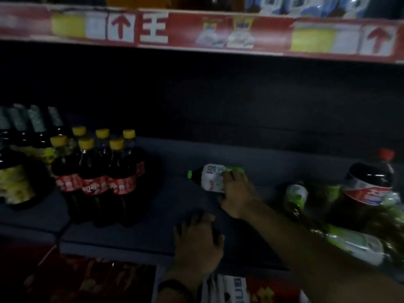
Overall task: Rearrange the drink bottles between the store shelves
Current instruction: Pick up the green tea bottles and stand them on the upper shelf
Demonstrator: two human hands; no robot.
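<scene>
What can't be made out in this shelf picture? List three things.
Head view: whether the left hand holds anything; darkness and blur obscure it.
Head view: the green-capped bottle's base; the gripping right hand covers it.
Head view: the top-shelf goods; cut off by the upper edge.

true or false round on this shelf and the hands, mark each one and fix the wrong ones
1. The right hand grips a green-capped bottle that lies on its side. True.
2. The cola bottles on the left have red caps. False: their caps are yellow.
3. The left hand also holds the green-capped bottle. False: it sits nearer the front edge of the shelf, apart from that bottle.
4. The large cola bottle at far right has a red cap. True.
5. The arrows on the strip above point down. False: they point up.
</scene>
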